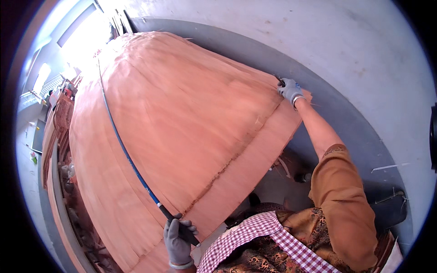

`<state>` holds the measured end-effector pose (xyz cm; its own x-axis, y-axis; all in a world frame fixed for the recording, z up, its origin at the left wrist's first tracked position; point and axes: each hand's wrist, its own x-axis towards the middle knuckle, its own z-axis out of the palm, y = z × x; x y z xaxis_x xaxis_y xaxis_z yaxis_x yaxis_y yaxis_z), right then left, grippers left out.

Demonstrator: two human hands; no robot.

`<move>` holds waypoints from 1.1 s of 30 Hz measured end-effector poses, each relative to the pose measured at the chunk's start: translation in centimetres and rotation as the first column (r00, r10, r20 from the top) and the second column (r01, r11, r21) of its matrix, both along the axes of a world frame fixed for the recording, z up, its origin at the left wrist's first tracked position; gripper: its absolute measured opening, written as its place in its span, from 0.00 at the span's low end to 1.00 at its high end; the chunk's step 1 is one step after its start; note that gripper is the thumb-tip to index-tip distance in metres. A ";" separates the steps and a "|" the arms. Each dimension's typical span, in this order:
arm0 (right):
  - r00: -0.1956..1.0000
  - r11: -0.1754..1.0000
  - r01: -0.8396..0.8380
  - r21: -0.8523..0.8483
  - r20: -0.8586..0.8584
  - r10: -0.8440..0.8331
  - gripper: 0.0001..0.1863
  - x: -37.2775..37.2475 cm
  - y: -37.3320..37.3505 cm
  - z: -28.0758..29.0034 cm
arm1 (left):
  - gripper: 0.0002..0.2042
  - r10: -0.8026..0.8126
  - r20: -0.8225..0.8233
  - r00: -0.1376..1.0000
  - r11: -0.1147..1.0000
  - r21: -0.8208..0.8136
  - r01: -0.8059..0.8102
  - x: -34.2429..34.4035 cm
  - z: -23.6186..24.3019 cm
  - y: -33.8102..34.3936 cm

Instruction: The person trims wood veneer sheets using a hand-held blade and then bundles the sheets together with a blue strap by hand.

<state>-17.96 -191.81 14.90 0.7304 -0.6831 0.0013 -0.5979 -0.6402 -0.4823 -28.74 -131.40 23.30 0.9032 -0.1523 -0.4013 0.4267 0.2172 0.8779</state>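
Observation:
Thin reddish-brown wood veneer sheets (182,123) lie in a broad stack in front of me. My left hand (178,241), in a grey glove, is closed round the black handle of a long, thin blue rod (122,144). The rod runs away over the sheets towards the far left end and bows slightly. At the right near corner of the top sheet is my right hand (290,90), also gloved in grey. Its fingers are closed on a small black tool (279,80), whose kind I cannot make out. A ragged edge of the top sheet crosses between my hands, with a lower sheet showing below it.
A grey-and-white wall (318,50) runs along the right side of the stack. More veneer piles (57,132) and a long pale rail (59,204) line the left. A bright window (88,34) is at the far left. A dark container (387,207) stands at the right.

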 end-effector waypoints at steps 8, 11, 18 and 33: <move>0.999 0.997 -0.006 -0.077 -0.037 0.003 0.19 -0.4 -1.6 -1.4 | 0.15 0.071 -0.011 0.997 0.997 0.006 -0.071 -0.2 -0.1 0.2; 1.000 0.993 0.015 -0.121 0.015 -0.013 0.14 -0.1 -1.6 -0.7 | 0.15 0.094 -0.009 0.996 0.995 0.036 -0.093 -0.3 -0.4 0.2; 0.985 0.999 -0.004 -0.036 0.172 0.010 0.11 -0.3 -0.3 2.9 | 0.15 0.090 -0.003 0.996 0.996 -0.028 -0.090 -0.3 -0.5 0.1; 0.976 0.985 -0.126 -0.120 -0.192 0.102 0.16 1.3 1.4 -1.5 | 0.16 0.117 0.019 0.993 0.993 0.009 -0.117 -0.4 -0.4 0.3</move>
<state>-16.62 -190.38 13.36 0.7993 -0.5982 -0.0573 -0.5882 -0.7594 -0.2780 -29.10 -131.09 22.91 0.9219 -0.0413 -0.3853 0.3825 0.2562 0.8877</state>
